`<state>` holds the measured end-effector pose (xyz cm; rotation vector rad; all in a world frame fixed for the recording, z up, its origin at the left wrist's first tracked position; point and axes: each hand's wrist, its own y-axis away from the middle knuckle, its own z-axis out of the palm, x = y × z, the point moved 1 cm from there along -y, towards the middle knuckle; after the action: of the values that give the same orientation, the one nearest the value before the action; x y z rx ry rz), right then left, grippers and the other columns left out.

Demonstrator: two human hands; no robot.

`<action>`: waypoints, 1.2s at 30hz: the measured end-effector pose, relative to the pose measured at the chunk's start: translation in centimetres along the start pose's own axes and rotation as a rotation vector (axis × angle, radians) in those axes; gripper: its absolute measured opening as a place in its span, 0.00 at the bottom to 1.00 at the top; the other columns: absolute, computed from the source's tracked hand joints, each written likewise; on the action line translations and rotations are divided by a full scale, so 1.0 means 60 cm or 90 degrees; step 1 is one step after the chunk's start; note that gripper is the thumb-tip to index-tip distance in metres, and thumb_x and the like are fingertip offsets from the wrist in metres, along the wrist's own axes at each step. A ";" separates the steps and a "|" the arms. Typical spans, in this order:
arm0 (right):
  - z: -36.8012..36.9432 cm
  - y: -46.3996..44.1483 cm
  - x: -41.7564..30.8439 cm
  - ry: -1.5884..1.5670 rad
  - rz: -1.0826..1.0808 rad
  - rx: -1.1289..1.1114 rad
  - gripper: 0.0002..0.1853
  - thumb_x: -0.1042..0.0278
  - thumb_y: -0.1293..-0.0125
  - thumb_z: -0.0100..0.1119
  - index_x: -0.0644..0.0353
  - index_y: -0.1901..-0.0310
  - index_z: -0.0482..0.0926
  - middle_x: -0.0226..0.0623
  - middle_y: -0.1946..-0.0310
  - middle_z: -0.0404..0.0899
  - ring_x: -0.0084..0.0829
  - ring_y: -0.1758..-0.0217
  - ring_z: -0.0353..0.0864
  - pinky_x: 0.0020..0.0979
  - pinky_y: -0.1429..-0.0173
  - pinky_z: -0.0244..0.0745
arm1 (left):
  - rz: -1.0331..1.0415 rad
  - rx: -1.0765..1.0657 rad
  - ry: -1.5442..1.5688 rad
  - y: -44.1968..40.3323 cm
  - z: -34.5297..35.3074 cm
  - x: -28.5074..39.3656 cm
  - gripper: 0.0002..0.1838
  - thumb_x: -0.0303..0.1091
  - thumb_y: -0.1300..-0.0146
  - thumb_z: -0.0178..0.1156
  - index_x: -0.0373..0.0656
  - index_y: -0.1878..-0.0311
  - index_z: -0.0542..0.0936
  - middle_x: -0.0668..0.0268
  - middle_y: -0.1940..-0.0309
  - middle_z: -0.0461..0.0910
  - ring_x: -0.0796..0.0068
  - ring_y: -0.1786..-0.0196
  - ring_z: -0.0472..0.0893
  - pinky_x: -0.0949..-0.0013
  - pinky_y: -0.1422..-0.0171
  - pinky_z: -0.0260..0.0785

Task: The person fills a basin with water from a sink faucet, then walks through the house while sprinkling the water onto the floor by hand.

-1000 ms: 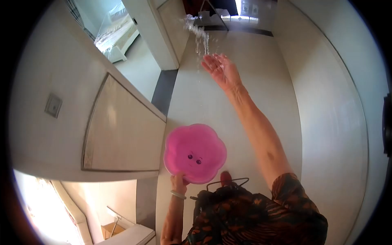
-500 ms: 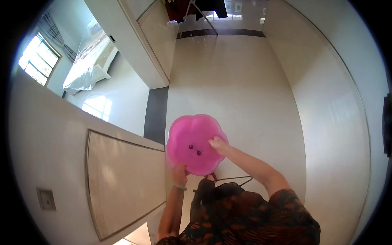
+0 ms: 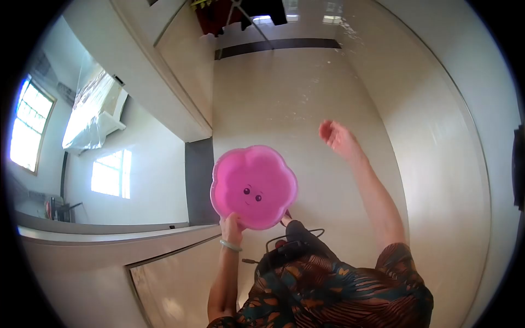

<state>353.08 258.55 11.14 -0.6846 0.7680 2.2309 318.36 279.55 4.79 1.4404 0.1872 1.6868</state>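
Observation:
A pink, flower-shaped basin with a small printed face inside hangs in front of me above the floor. At its near rim, my left hand grips the edge; a pale bangle circles that wrist. My right hand is out to the right of the basin, over the floor, with its fingers loosely curved and nothing held in them. Water droplets are scattered ahead of it, in the air or on the floor; I cannot tell which.
On my left, a doorway opens onto a room with a plastic-covered bed. The door stands beside my left arm. A smooth wall runs along the right. Ahead, a rack with dark clothes stands past a dark floor strip.
My right hand has come out of the basin and swung up and to the right. Droplets now show ahead. The view has shifted, showing more of the room on the left.

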 end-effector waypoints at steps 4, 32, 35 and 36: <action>0.072 -0.094 0.101 0.085 0.172 -0.198 0.09 0.68 0.34 0.44 0.62 0.57 0.70 0.37 0.63 0.74 0.29 0.55 0.74 0.31 0.48 0.72 | 0.017 0.077 0.039 -0.088 0.007 0.072 0.02 0.22 0.53 0.52 0.36 0.79 0.73 0.67 0.81 0.71 0.76 0.82 0.72 0.71 0.79 0.66; 0.852 -0.520 0.815 0.792 0.500 -0.587 0.18 0.65 0.34 0.43 0.67 0.47 0.67 0.44 0.54 0.72 0.33 0.51 0.73 0.32 0.50 0.71 | 0.159 0.459 0.287 -0.424 -0.406 0.473 0.06 0.25 0.56 0.54 0.31 0.75 0.75 0.64 0.83 0.72 0.75 0.83 0.72 0.72 0.83 0.60; 0.814 -0.606 0.925 0.922 0.466 -0.600 0.17 0.66 0.36 0.43 0.67 0.48 0.67 0.42 0.56 0.72 0.33 0.53 0.73 0.31 0.51 0.72 | 0.146 0.484 0.307 -0.461 -0.465 0.523 0.05 0.24 0.58 0.55 0.34 0.75 0.75 0.65 0.80 0.73 0.73 0.80 0.73 0.71 0.79 0.65; 0.828 -0.614 0.946 0.980 0.422 -0.632 0.17 0.67 0.36 0.43 0.68 0.49 0.68 0.42 0.57 0.72 0.33 0.53 0.73 0.31 0.53 0.73 | 0.149 0.497 0.305 -0.471 -0.480 0.535 0.05 0.24 0.58 0.56 0.34 0.75 0.74 0.65 0.81 0.72 0.74 0.80 0.73 0.71 0.78 0.63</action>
<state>331.31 338.30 -3.41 -3.1669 0.4083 2.1831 310.27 330.37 1.48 1.5974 1.0742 2.2739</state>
